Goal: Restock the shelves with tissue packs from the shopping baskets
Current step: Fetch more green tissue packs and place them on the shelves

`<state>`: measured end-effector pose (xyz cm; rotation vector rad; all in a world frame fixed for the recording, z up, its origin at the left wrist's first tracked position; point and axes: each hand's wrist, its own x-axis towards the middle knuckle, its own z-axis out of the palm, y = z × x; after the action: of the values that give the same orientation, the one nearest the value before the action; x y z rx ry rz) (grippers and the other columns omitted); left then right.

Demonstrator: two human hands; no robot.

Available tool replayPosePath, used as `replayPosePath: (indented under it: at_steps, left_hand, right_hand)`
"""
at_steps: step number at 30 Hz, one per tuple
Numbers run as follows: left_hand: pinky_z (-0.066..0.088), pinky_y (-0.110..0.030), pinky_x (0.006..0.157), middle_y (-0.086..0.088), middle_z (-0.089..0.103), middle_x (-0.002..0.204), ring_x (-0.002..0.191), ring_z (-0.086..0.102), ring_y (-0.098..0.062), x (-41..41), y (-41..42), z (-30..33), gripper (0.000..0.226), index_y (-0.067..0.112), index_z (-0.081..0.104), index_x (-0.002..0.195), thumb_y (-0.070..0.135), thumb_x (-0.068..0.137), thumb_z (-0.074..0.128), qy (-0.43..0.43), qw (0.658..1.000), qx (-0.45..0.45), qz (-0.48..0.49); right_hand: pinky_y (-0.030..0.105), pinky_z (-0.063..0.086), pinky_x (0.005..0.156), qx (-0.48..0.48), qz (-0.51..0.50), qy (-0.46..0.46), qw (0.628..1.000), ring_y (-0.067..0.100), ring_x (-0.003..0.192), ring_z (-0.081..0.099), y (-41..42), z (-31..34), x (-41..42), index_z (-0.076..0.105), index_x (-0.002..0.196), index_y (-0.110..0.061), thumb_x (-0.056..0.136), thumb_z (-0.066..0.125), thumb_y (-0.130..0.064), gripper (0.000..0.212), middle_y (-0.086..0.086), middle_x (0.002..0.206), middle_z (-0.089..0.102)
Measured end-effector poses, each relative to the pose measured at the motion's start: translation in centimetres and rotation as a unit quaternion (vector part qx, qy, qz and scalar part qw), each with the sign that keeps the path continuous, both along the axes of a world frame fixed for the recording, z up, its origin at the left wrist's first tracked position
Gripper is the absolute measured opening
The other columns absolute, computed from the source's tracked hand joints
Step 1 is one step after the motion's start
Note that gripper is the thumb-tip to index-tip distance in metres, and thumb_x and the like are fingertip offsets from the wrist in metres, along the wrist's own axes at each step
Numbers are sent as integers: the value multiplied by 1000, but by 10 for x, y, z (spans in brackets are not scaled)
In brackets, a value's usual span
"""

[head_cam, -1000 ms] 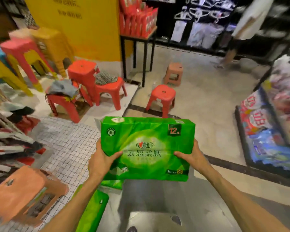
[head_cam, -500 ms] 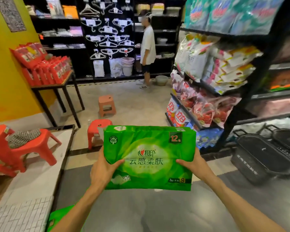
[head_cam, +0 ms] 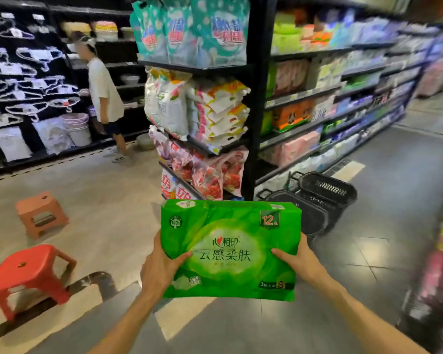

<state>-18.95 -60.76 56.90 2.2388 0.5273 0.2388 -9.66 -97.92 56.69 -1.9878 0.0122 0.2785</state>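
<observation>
Both hands still hold tissue pack (head_cam: 229, 249); shelves (head_cam: 251, 103) now nearer.

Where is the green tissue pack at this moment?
In the head view the green tissue pack is low in the centre, held off the floor between the left hand and right hand, just in front of the black shopping baskets by the shelf end.

- View swung right: long shelf aisle (head_cam: 343, 103) came into sight, red stool (head_cam: 28, 274) slid to the left edge.
- Black baskets (head_cam: 317, 200) drew nearer (behind the tissue pack (head_cam: 228, 251)).
</observation>
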Motion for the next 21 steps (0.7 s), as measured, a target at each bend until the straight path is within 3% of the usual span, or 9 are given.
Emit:
replayPosePath:
  at_steps: [3, 6, 8, 11, 16, 19, 21]
  left_hand:
    - [58, -47, 82, 0, 67, 131, 105, 69, -34, 62, -32, -4, 114, 43, 12, 152, 88, 61, 66, -1, 999, -7, -53]
    - [57, -45, 84, 2, 64, 136, 111, 68, -33, 134, -62, -5, 117, 43, 11, 154, 89, 62, 67, -2, 993, -15, -120]
    - [57, -47, 89, 5, 62, 140, 117, 65, -31, 186, -79, -9, 121, 43, 13, 154, 93, 57, 66, -10, 987, -22, -158]
    - [55, -45, 94, 4, 61, 140, 122, 62, -28, 264, -106, -11, 126, 36, 20, 155, 95, 54, 65, -19, 976, -43, -214]
    - [54, -48, 94, -1, 63, 138, 120, 63, -31, 387, -156, -4, 120, 39, 15, 155, 96, 59, 59, -12, 959, -30, -283]
    - [54, -44, 92, -3, 64, 135, 117, 64, -30, 447, -192, 3, 112, 33, 18, 158, 82, 70, 67, -19, 949, -24, -313]
    - [53, -46, 93, -5, 63, 137, 119, 63, -32, 483, -215, 5, 103, 33, 16, 158, 73, 78, 68, -14, 945, -18, -327]
  right_hand:
    - [37, 57, 90, -5, -54, -3, 998, 13, 104, 65, -37, -3, 28, 24, 152, -25, 76, 86, -48, 101, -12, 122, 62]
    - [50, 57, 96, -15, -104, -12, 994, 17, 109, 67, -75, -8, 63, 27, 147, -33, 65, 85, -63, 105, -8, 128, 65]
    - [50, 58, 95, -27, -132, -16, 991, 18, 108, 68, -94, -8, 90, 27, 144, -37, 61, 85, -70, 106, -9, 126, 65]
    - [34, 57, 84, -40, -184, -23, 982, 18, 104, 62, -113, 6, 128, 27, 149, -18, 76, 86, -44, 97, -3, 125, 60]
    - [51, 54, 100, -53, -274, -22, 960, 26, 110, 66, -158, 19, 191, 28, 151, -19, 70, 87, -48, 104, 3, 128, 64]
    - [50, 55, 98, -54, -320, -22, 946, 28, 108, 67, -183, 21, 226, 35, 148, -15, 74, 90, -38, 94, 4, 123, 67]
    - [50, 56, 96, -51, -347, -17, 936, 28, 107, 69, -200, 21, 248, 42, 141, -18, 70, 92, -44, 91, 4, 118, 70]
